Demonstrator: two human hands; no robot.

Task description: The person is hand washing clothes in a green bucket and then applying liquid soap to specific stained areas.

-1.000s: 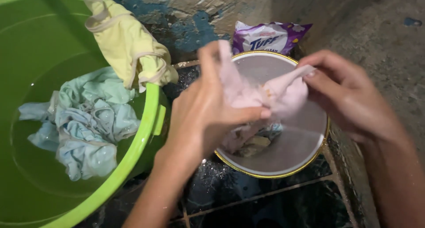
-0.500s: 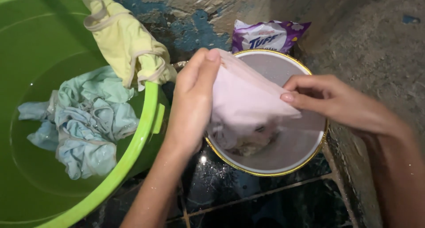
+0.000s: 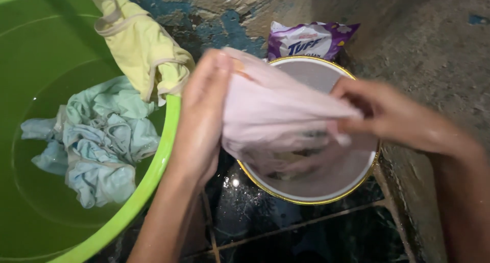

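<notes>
A wet pale pink cloth is stretched between both my hands above a round white bowl with a gold rim. My left hand grips its left end, fingers closed over the fabric. My right hand pinches the right end over the bowl's right side. The cloth's lower part hangs into the bowl, where more wet fabric lies, partly hidden. The motion blurs both hands a little.
A big green tub of water on the left holds light blue clothes; a yellow garment hangs over its rim. A purple detergent pouch leans behind the bowl. Dark wet tiles lie below, a rough concrete wall at right.
The pink cloth went from bunched between my hands to pulled out flat. My left hand has moved left toward the tub, and the cloth now spans wider over the bowl.
</notes>
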